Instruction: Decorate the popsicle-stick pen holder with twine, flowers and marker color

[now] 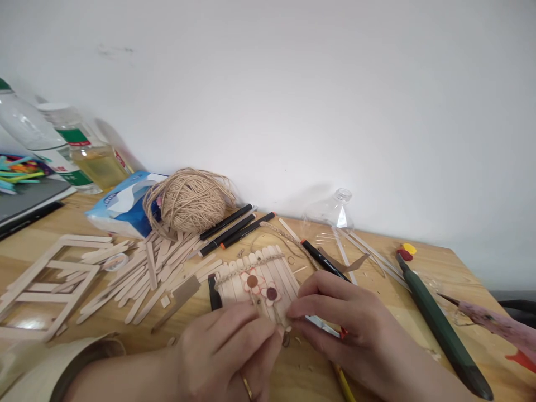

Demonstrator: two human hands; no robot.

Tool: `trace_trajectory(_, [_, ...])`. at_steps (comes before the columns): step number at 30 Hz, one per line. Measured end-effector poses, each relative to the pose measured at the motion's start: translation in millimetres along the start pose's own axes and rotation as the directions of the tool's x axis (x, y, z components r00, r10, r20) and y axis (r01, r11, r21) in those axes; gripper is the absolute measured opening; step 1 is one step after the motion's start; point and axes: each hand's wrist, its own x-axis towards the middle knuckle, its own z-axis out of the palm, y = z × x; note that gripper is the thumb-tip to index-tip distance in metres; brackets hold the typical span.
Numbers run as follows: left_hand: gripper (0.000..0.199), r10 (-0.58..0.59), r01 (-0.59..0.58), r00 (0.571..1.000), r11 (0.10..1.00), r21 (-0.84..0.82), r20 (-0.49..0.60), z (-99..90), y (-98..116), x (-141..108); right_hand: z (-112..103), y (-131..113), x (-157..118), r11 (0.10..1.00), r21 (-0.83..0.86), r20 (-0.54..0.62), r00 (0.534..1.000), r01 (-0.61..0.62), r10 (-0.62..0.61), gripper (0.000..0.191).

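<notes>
A small panel of craft sticks (237, 287) lies tilted between my two hands, decorated with braided twine (251, 267) across its upper part. Two paper flowers with dark centres, an orange-edged flower (252, 282) and a paler flower (272, 294), sit on its face. My left hand (234, 352) is closed at the panel's lower edge, fingertips pinched together; a ring shows on one finger. At the lower right corner, my right hand (347, 329) pinches the panel between thumb and fingers, where a bit of twine shows. The fingertips partly hide what they press.
Loose craft sticks (138, 279) and a stick frame (54, 285) cover the left side. Behind them stand a twine ball (192, 201), a blue packet (125, 204) and bottles (77, 145). Markers (228, 234) lie mid-table; a green-handled tool (444, 329) and a cut clear bottle top (335, 209) lie rightward.
</notes>
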Motion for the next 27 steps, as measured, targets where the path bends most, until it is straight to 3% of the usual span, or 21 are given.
trace_trajectory(9, [0.020, 0.064, -0.064, 0.998, 0.998, -0.012, 0.026, 0.5, -3, -2, 2, -3, -5, 0.994, -0.103, -0.005, 0.999, 0.048, -0.049, 0.021])
trace_trajectory(12, [0.021, 0.089, -0.090, 0.996, 0.995, -0.053, -0.025, 1.7, -6, 1, 2, -4, -5, 0.992, -0.119, -0.008, 0.999, 0.048, -0.050, 0.023])
trace_trajectory(17, [0.021, 0.081, -0.081, 0.996, 0.997, 0.018, 0.026, -1.1, -3, 4, 4, -4, -5, 0.993, -0.114, -0.006, 1.000, 0.019, -0.020, 0.023])
trace_trajectory(21, [0.020, 0.166, -0.167, 0.985, 0.986, 0.025, 0.037, -6.1, -3, 8, 3, -2, -4, 0.999, -0.034, -0.017, 1.000, 0.002, -0.003, 0.020])
trace_trajectory(24, [0.019, 0.223, -0.223, 0.975, 0.975, 0.020, 0.012, -3.7, -7, 9, -5, -3, -6, 0.999, -0.024, -0.150, 0.988, -0.028, 0.024, 0.017])
trace_trajectory(27, [0.021, 0.220, -0.223, 0.972, 0.974, -0.029, -0.078, 2.6, -9, 8, -20, -5, -22, 0.988, -0.129, -0.334, 0.941, -0.090, 0.043, 0.015])
